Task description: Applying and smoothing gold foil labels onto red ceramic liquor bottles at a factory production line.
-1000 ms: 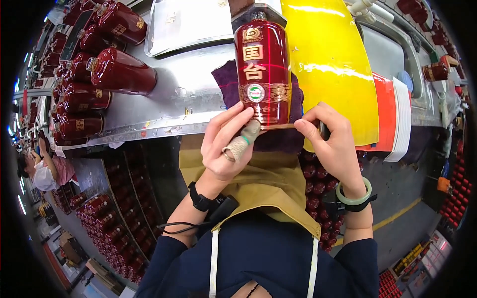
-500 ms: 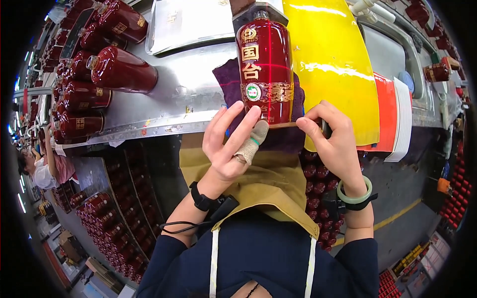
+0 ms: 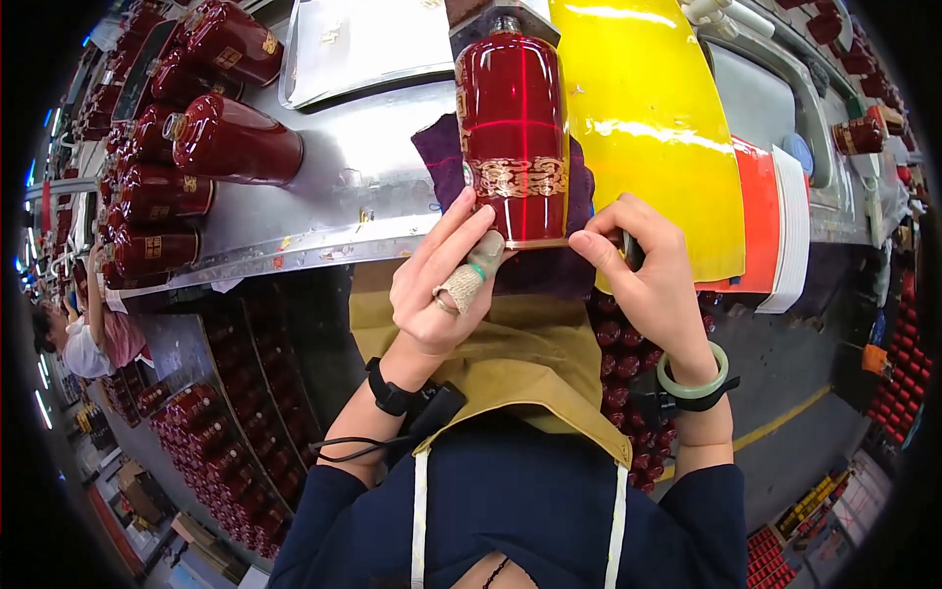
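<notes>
A dark red glass bottle (image 3: 512,108) with gold ornament lies on its side on a purple cloth (image 3: 439,147). Its neck points away from me, against a metal block (image 3: 505,20), and red laser lines cross it. My left hand (image 3: 442,270) is at the base's left corner, fingertips against the glass; one finger wears a cloth cover (image 3: 461,285) with a green band. At the base's right corner, my right hand (image 3: 648,265) has its thumb on the edge and its other fingers curled. What lies inside that curl is hidden.
Several red bottles (image 3: 240,142) stand on the metal table (image 3: 334,196) at left, below a white tray (image 3: 368,49). A yellow sheet (image 3: 653,128), a red sheet (image 3: 758,196) and a white stack (image 3: 785,236) lie right. Racks of bottles (image 3: 221,461) fill the lower left.
The bottle has rolled about its length to the left: its large gold characters have turned mostly out of sight and the ornament band faces up. Both hands have shifted slightly left.
</notes>
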`<move>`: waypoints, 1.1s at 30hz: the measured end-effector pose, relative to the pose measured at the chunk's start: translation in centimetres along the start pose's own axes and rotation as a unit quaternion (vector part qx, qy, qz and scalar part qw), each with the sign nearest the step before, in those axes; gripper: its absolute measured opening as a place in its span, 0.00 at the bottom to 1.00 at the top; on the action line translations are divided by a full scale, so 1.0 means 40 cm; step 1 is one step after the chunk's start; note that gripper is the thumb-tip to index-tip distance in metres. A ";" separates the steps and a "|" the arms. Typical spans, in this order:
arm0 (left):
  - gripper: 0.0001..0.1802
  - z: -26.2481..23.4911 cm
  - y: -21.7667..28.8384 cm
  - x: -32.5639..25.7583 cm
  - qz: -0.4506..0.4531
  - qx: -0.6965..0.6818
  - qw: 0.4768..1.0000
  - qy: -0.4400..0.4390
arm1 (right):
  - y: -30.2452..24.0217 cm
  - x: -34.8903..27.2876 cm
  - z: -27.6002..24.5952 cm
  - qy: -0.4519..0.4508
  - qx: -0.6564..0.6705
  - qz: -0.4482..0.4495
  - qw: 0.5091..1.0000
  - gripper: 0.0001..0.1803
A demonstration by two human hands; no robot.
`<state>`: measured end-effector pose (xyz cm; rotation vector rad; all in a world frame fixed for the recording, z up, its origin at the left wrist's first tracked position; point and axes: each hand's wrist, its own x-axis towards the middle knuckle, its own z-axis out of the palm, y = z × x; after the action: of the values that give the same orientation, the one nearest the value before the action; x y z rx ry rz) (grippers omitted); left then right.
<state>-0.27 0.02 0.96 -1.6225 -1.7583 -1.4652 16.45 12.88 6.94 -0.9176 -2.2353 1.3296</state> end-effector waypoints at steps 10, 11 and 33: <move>0.07 -0.008 0.019 0.000 0.026 0.034 0.998 -0.045 | 0.008 0.000 -0.004 0.000 -0.010 0.002 1.000 0.13; 0.08 -0.008 0.024 -0.003 0.034 0.060 0.996 -0.051 | 0.008 0.000 -0.003 -0.001 -0.014 0.003 1.000 0.13; 0.10 -0.012 0.011 -0.002 0.010 0.014 0.999 -0.043 | -0.005 0.005 0.000 -0.009 -0.019 0.014 1.000 0.12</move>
<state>-0.05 -0.48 1.29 -1.7078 -1.7940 -1.3741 16.23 12.94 7.13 -0.9565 -2.2762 1.3167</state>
